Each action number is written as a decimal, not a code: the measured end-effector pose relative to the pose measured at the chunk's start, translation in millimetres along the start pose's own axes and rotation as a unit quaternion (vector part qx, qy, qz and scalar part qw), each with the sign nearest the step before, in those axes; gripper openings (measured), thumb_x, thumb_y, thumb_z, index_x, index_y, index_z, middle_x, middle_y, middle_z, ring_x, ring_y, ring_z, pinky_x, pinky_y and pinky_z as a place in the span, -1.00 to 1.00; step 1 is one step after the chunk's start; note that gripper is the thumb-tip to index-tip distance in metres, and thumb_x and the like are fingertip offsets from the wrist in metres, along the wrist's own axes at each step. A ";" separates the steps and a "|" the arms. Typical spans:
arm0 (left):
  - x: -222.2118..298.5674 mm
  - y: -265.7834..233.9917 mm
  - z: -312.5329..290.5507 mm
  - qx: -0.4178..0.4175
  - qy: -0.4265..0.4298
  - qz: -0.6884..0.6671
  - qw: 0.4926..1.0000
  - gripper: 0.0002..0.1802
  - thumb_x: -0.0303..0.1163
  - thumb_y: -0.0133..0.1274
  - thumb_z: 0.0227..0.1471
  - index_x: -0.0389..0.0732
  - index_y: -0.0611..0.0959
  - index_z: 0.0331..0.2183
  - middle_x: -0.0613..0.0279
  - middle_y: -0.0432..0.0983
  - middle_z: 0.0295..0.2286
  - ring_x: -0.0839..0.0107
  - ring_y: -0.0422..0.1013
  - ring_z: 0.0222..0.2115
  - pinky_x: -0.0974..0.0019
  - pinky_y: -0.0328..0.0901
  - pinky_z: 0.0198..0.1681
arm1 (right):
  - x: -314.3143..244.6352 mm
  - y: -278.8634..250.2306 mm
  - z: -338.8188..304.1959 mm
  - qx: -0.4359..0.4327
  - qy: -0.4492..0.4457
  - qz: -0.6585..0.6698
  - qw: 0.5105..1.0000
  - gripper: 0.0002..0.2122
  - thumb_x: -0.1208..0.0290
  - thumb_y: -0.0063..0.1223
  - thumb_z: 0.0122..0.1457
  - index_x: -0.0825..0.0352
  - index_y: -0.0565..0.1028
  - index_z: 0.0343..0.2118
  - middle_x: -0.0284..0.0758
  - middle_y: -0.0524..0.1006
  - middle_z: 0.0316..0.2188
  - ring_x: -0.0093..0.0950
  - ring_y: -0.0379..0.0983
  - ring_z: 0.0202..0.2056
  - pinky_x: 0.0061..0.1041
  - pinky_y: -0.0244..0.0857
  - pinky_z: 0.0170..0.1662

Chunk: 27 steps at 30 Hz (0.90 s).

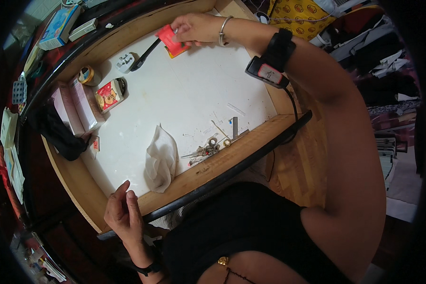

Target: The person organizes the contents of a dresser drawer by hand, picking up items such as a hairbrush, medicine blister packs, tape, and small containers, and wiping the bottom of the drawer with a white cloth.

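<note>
At the far side of an open wooden drawer [194, 90] with a white bottom, my right hand [199, 29] has its fingers closed on a red packet [172, 41] with a yellow edge. A black strip-like handle or strap [146, 55] lies beside the packet, next to a white plug adapter [125, 62]. My left hand [124, 213] is over the drawer's near left corner, thumb and forefinger apart, holding nothing. Nearest to it is a crumpled white cloth or tissue [161, 158] leaning by the front wall.
Small metal items [206, 150] lie in a heap along the front wall. Pink boxes [83, 106], a red-and-cream pack [110, 94], a round tin [88, 75] and black fabric [61, 130] sit at the left. A blue box [59, 29] stands on the surface behind.
</note>
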State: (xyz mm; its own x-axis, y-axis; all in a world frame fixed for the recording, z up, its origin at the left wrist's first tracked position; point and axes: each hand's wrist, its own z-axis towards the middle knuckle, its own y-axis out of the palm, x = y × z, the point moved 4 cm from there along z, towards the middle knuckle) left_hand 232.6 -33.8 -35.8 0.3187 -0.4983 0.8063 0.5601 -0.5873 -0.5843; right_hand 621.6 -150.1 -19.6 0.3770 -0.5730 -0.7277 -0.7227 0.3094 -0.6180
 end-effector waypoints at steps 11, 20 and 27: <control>4.9 -3.4 1.0 0.004 -0.020 -0.006 1.000 -0.76 -0.35 0.05 0.04 -0.33 0.60 -0.30 0.28 0.47 -0.53 0.64 0.30 -0.59 0.60 0.21 -0.51 | 59.1 103.6 -126.2 -0.394 -0.332 -0.349 0.782 -0.73 0.25 0.20 -0.16 0.26 0.39 -0.46 -0.35 0.32 -0.40 -0.39 0.37 -0.27 -0.39 0.27 -0.30; 4.7 -2.2 0.6 0.029 0.020 -0.001 0.999 -0.84 -0.48 0.02 0.02 -0.37 0.59 -0.33 0.27 0.39 -0.63 0.61 0.27 -0.67 0.56 0.14 -0.60 | 63.6 102.7 -118.3 -0.353 -0.355 -0.436 0.748 -0.70 0.19 0.13 -0.08 0.28 0.35 -0.41 -0.34 0.34 -0.41 -0.37 0.40 -0.34 -0.39 0.29 -0.36; 5.3 -2.7 1.4 0.026 0.032 -0.012 0.999 -0.84 -0.48 0.03 0.02 -0.36 0.59 -0.33 0.27 0.40 -0.63 0.60 0.27 -0.66 0.56 0.16 -0.59 | 65.2 75.1 -114.3 -0.256 -0.330 -0.360 0.834 -0.72 0.26 0.22 -0.17 0.21 0.33 -0.50 -0.42 0.32 -0.49 -0.41 0.39 -0.47 -0.39 0.24 -0.51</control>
State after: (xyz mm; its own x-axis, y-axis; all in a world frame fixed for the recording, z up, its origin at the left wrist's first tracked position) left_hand 233.8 -33.9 -29.8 0.2557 -0.5258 0.8113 0.6057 -0.5669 -0.5583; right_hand 525.7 -251.0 -79.4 0.9346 0.1244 -0.3332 -0.2608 -0.3970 -0.8800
